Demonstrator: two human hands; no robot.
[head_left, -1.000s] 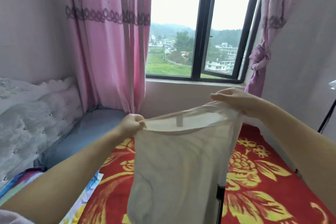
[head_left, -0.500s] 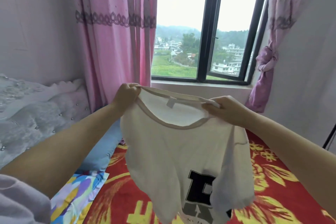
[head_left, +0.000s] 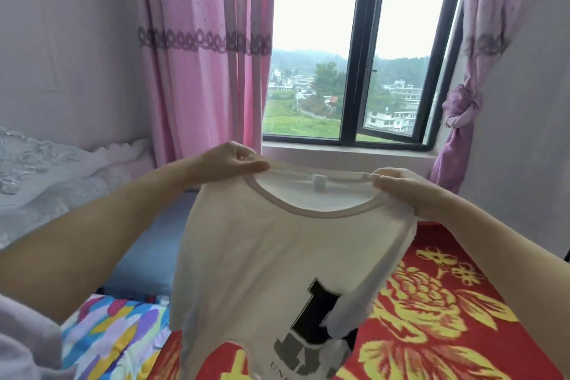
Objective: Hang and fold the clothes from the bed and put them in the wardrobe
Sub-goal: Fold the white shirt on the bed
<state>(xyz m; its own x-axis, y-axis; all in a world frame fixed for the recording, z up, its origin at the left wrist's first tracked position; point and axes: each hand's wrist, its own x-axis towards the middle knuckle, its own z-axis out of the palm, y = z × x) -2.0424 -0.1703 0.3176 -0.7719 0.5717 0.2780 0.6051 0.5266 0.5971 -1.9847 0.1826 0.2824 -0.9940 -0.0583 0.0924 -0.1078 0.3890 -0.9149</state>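
Observation:
A cream T-shirt (head_left: 259, 256) with a black printed letter hangs in the air in front of me, its front facing me and its collar spread wide. My left hand (head_left: 228, 162) pinches the left shoulder by the collar. My right hand (head_left: 404, 188) grips the right shoulder at the collar's other end. The shirt's lower part dangles over the bed (head_left: 447, 302), which is covered by a red blanket with yellow flowers. The wardrobe is out of view.
A multicoloured patterned cloth (head_left: 114, 327) lies on the bed at lower left, with a grey-blue pillow (head_left: 148, 256) behind it. A white padded headboard (head_left: 46, 182) stands at left. Pink curtains (head_left: 203, 55) and an open window (head_left: 354, 49) are ahead; a wall is at right.
Both hands turned the shirt and raised it, so its printed front now faces me. The collar is pulled wider and held level.

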